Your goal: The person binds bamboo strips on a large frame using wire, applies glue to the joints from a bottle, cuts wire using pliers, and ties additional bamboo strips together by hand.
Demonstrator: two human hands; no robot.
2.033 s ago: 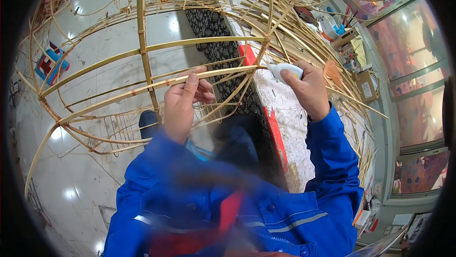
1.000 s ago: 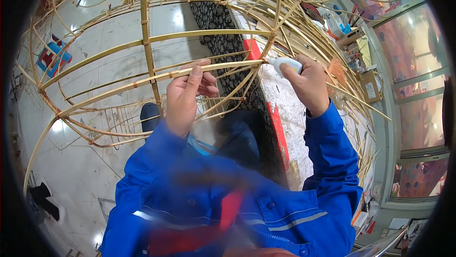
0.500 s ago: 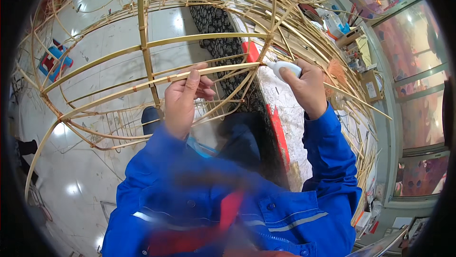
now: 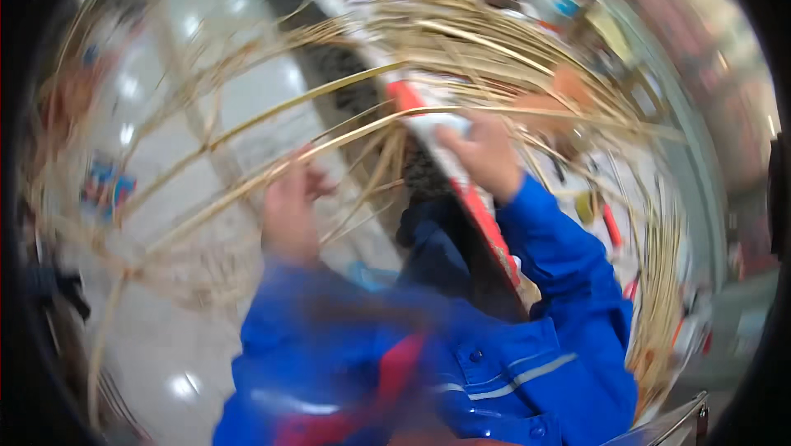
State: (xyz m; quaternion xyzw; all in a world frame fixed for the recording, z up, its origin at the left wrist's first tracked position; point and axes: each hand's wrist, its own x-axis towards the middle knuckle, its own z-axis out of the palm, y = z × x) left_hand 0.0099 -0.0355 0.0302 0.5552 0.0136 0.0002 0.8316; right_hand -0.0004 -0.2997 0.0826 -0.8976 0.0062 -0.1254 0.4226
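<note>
A frame of thin bamboo strips, bound together at the crossings, spans from the left to the middle. My left hand [image 4: 292,203] is closed round a long bamboo strip [image 4: 329,144] along its near side, thumb and fingers at the strip; motion blurs it. My right hand [image 4: 488,156] is closed on a small white squeeze bottle [image 4: 432,122]. The bottle's tip points left, close by the joint where several strips meet. Blur hides whether the tip touches the joint.
A long white work table [image 4: 428,91] with a red edge [image 4: 486,223] runs beside me, heaped with loose bamboo strips [image 4: 486,42]. Orange fibre [image 4: 568,87] lies among them. A blue and red object [image 4: 107,186] rests on the shiny floor [image 4: 177,339] at left.
The whole view has turned and blurred. Both hands appear farther left, the left one also lower. The white bottle stays in my right hand near the same joint.
</note>
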